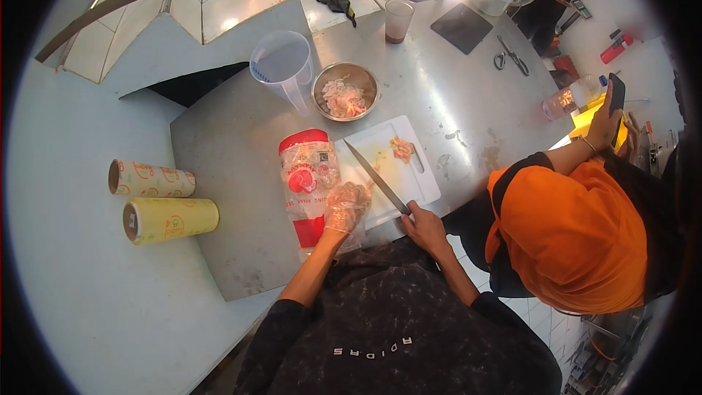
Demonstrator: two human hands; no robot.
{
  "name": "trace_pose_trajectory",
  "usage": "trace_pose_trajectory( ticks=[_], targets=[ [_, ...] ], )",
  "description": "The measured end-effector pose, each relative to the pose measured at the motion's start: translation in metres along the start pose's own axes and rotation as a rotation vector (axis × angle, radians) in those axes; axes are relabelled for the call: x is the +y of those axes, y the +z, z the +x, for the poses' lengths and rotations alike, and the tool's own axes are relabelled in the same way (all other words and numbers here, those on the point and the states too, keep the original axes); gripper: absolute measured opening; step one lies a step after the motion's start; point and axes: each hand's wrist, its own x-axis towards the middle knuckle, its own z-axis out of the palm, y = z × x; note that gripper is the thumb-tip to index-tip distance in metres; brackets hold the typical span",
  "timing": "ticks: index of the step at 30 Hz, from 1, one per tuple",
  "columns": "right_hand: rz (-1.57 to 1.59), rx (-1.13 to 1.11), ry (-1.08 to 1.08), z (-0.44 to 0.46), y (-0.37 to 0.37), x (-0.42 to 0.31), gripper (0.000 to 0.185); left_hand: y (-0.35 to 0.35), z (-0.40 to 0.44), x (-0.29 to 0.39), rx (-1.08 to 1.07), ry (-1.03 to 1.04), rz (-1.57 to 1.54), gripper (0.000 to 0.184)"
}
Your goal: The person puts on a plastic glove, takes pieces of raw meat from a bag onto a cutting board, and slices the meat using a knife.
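Observation:
My left hand (346, 207), in a clear plastic glove, is closed at the left edge of the white cutting board (430, 186), beside a red and clear plastic bag (310, 168). What its fingers hold is too small to make out. My right hand (424, 225) is bare and grips the handle of a long knife (378, 179), whose blade lies slantwise over the board. Small chopped meat pieces (401, 149) sit near the board's handle slot. Behind the board, a steel bowl (316, 95) holds pale, pinkish meat (344, 99).
A plastic jug (281, 62), a cup (398, 22), a dark flat square (461, 28) and scissors (513, 55) stand or lie on the steel table (241, 249). Two rolls (172, 221) are at the left. A person in an orange head covering (574, 234) is close on my right, holding a phone (618, 92).

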Motion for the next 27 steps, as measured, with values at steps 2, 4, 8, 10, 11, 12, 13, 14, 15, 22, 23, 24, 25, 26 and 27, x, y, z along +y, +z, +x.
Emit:
trace_pose_trajectory(
  ticks=[2,4,8,10,11,12,13,14,15,22,23,24,25,26,27],
  targets=[
    [-0.022,-0.018,-0.007,0.003,0.000,-0.001,0.026,0.005,0.003,0.009,-0.076,-0.122,0.090,0.028],
    [-0.033,-0.039,-0.008,0.004,0.000,0.001,0.025,0.017,0.001,0.003,-0.121,-0.100,0.172,0.031],
    [-0.041,-0.007,0.031,0.006,0.000,0.005,0.025,-0.007,0.005,0.003,-0.226,-0.218,-0.061,0.028],
    [-0.044,-0.002,0.052,0.006,-0.001,0.005,0.025,-0.019,-0.001,-0.002,-0.131,-0.311,-0.258,0.024],
    [-0.046,-0.003,0.058,0.005,-0.001,0.005,0.026,-0.022,-0.006,-0.005,-0.086,-0.355,-0.358,0.022],
    [-0.049,-0.005,0.063,0.006,0.000,0.005,0.026,-0.018,-0.009,-0.011,-0.060,-0.390,-0.451,0.019],
    [-0.053,-0.009,0.066,0.006,0.001,0.005,0.026,-0.010,-0.012,-0.018,-0.032,-0.427,-0.544,0.017],
    [-0.044,-0.008,0.063,0.006,0.002,0.005,0.026,-0.002,-0.016,-0.024,-0.001,-0.465,-0.637,0.016],
    [-0.037,-0.007,0.060,0.007,0.003,0.006,0.027,-0.006,-0.015,-0.022,0.057,-0.412,-0.623,0.015],
    [0.082,0.001,-0.021,0.003,0.004,0.012,0.028,0.009,0.001,-0.017,0.193,-0.349,-0.613,0.013],
    [0.066,-0.024,-0.019,0.004,0.004,0.011,0.028,0.009,0.002,-0.016,0.190,-0.343,-0.578,0.013],
    [0.051,-0.049,-0.017,0.003,0.003,0.009,0.028,0.009,0.003,-0.014,0.210,-0.348,-0.635,0.013],
    [0.036,-0.074,-0.015,0.003,0.003,0.008,0.028,0.008,0.003,-0.012,0.229,-0.352,-0.692,0.013],
    [0.013,-0.072,-0.008,0.002,0.003,0.008,0.027,0.008,0.004,-0.010,0.248,-0.356,-0.748,0.013],
    [-0.010,-0.069,-0.001,0.003,0.004,0.008,0.027,0.011,0.003,-0.011,0.260,-0.340,-0.814,0.013]
  ],
)
